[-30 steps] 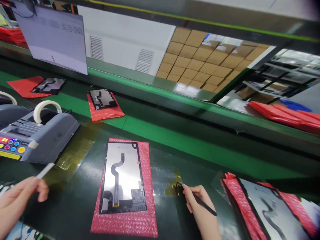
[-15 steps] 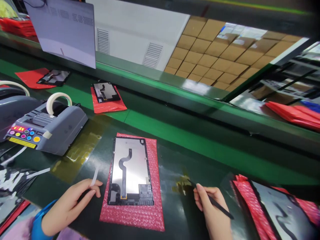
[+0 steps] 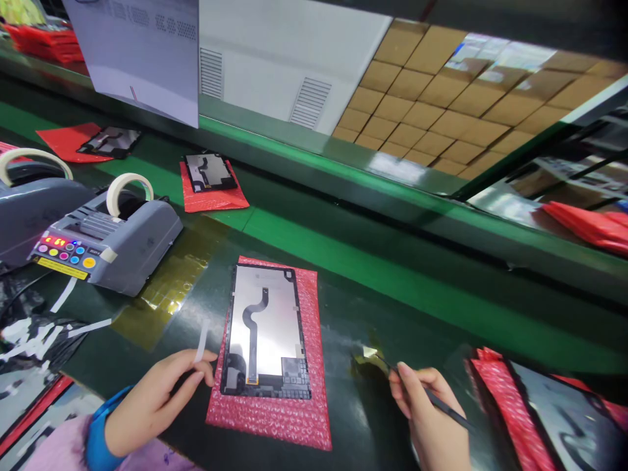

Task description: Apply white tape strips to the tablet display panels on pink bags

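Observation:
A tablet screen panel point(image 3: 267, 330) lies back up on a red bubble-wrap sheet point(image 3: 275, 418) in front of me, its flex cable showing. My left hand point(image 3: 159, 396) pinches a short strip of white tape point(image 3: 201, 341) just left of the panel's lower corner. My right hand point(image 3: 432, 415) grips black tweezers point(image 3: 432, 400) like a pen, tip pointing at a patch of yellow tape pieces point(image 3: 367, 356) on the dark table right of the panel.
A grey tape dispenser point(image 3: 110, 239) with a white roll stands at the left, with cut strips below it. Two more panels on red sheets point(image 3: 213, 180) lie on the green belt. A stack of red-wrapped panels point(image 3: 544, 412) sits at lower right.
My left hand carried the tape strip from the far left to beside the panel. The view shifted right. My right hand stayed by the yellow tape patch.

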`<state>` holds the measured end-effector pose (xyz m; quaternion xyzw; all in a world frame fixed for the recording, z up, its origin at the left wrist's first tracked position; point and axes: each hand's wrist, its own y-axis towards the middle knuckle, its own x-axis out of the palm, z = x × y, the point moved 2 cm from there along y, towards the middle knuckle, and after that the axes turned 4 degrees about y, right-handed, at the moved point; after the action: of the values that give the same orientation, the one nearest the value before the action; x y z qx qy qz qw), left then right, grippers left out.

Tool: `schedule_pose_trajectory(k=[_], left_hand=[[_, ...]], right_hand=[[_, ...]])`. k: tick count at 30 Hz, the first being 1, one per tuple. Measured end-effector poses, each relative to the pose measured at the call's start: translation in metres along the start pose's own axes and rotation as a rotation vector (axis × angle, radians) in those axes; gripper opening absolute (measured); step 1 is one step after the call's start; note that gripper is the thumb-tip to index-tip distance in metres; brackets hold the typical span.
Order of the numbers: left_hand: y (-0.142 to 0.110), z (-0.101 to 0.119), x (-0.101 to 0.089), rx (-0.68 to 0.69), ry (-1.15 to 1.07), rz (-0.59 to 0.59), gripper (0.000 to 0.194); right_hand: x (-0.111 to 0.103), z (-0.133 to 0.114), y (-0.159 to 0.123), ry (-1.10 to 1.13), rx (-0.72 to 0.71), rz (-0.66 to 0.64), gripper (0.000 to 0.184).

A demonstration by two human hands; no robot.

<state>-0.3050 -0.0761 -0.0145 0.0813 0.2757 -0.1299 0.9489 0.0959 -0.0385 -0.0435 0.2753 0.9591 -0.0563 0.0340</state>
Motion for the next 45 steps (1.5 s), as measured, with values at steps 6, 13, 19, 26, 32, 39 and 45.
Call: schedule_pose_trajectory(k=[6, 13, 19, 26, 32, 39, 45], left_hand=[[-0.002, 0.009, 0.015, 0.071, 0.077, 0.057, 0.028], [0.001, 0.015, 0.03, 0.086, 0.105, -0.052, 0.037], [0.002, 0.013, 0.035, 0.044, 0.067, -0.102, 0.042], [-0.001, 0.007, 0.037, 0.216, 0.116, -0.036, 0.053], [0.001, 0.007, 0.037, 0.22, 0.165, -0.056, 0.05], [0.002, 0.008, 0.037, 0.228, 0.191, -0.05, 0.042], [0.004, 0.012, 0.035, 0.246, 0.193, -0.025, 0.042]], right_hand=[[0.045, 0.008, -0.06, 0.097, 0.044, -0.255, 0.046], [0.099, 0.004, -0.121, 0.024, 0.102, -0.397, 0.042], [0.1, 0.018, -0.117, -0.02, 0.004, -0.605, 0.036], [0.109, 0.013, -0.131, -0.023, -0.043, -0.491, 0.033], [0.111, 0.011, -0.136, -0.1, -0.095, -0.457, 0.033], [0.11, 0.006, -0.136, -0.107, -0.096, -0.427, 0.033], [0.113, 0.004, -0.137, -0.08, -0.119, -0.427, 0.033]])
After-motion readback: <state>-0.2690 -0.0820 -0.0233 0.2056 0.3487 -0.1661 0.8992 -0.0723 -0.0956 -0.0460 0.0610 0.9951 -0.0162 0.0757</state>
